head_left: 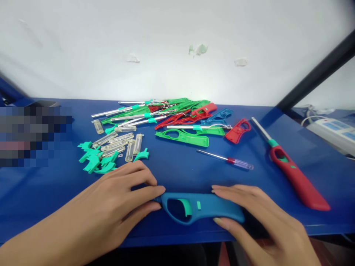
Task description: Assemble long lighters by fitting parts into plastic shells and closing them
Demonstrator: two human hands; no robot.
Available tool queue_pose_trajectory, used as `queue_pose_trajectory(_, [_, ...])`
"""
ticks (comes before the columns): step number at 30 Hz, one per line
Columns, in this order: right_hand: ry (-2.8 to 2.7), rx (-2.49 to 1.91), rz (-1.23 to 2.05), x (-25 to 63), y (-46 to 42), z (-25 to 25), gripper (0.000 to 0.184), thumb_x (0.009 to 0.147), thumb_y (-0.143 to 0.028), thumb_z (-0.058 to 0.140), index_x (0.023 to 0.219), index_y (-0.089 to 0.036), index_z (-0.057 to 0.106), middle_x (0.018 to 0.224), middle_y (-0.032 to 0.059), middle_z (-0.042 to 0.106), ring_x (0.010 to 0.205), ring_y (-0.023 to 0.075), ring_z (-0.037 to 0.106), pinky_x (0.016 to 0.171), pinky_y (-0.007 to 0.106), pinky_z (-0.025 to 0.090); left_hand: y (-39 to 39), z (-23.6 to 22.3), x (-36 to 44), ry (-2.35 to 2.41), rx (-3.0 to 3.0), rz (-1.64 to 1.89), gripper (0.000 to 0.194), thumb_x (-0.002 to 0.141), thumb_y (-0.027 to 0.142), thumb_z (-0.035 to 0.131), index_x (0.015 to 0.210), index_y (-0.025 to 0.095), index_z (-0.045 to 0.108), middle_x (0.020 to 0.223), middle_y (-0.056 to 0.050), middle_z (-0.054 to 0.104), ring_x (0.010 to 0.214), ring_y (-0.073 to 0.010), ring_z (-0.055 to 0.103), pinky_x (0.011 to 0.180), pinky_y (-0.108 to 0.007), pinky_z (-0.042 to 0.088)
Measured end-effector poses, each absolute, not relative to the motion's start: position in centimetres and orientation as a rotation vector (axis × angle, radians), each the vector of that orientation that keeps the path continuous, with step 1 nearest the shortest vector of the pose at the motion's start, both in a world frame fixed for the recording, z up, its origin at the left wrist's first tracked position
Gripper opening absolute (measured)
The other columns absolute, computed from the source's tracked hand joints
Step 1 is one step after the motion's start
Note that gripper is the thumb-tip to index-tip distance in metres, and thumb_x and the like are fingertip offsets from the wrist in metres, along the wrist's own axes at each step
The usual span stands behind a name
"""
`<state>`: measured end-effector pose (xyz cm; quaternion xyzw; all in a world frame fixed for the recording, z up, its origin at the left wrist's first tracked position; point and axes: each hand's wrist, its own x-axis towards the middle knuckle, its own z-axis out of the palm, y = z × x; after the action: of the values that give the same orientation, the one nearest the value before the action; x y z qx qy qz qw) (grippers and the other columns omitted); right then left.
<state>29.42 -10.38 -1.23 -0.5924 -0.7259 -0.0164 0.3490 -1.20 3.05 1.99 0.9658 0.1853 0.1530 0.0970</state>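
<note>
A blue gas lighter (219,205) with a green trigger lies across the front of the blue table, its window facing up. My left hand (119,201) pinches its left, nozzle end between thumb and fingers, hiding any tube there. Around the right end of the handle, my right hand (266,218) has its thumb below and its fingers above. Behind them rests a screwdriver (240,163) with a clear purple handle. Farther right is a red gas lighter (299,181) with a metal tube.
Green trigger pieces (93,161) and clear fuel tanks (129,149) are heaped at the left. Behind lie metal tubes with wires (135,119), green casing halves (188,139) and red casing halves (238,131). A white power strip (332,133) stands at the right, past a dark post (318,70).
</note>
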Motion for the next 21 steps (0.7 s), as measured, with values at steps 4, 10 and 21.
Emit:
queue_pose_trajectory(4, [-1.874,-1.533,-0.045,29.3,-10.4,-1.0,0.019,0.113,-0.048,0.067,0.122,-0.035,0.076,0.116,-0.0055,0.086,0.104,0.0137,0.085,0.090,0.018,0.068,3.4,1.8,-1.4,0.495,2.828,0.469,0.029,0.121,0.028,0.050,0.139,0.034,0.072,0.122,0.000,0.079,0.114,-0.0192,0.072,0.085,-0.031,0.060])
queue_pose_trajectory(10, [-1.867,-1.576,-0.123,29.2,-10.5,-1.1,0.019,0.113,-0.044,0.065,0.123,-0.037,0.078,0.116,-0.0025,0.082,0.101,0.0143,0.084,0.086,0.020,0.069,2.8,2.0,-1.1,0.611,2.765,0.502,0.026,0.120,0.028,0.053,0.132,0.033,0.076,0.116,0.000,0.077,0.107,-0.0175,0.072,0.096,-0.032,0.061])
queue_pose_trajectory(21, [-1.843,-1.598,-0.167,29.3,-10.6,-1.6,0.024,0.113,-0.049,0.064,0.128,-0.040,0.081,0.119,-0.0045,0.084,0.105,0.0144,0.083,0.087,0.021,0.070,0.3,-0.3,-2.3,0.723,3.042,0.456,0.052,0.108,0.008,0.044,0.150,0.030,0.067,0.149,-0.003,0.072,0.138,-0.0318,0.060,0.124,-0.055,0.050])
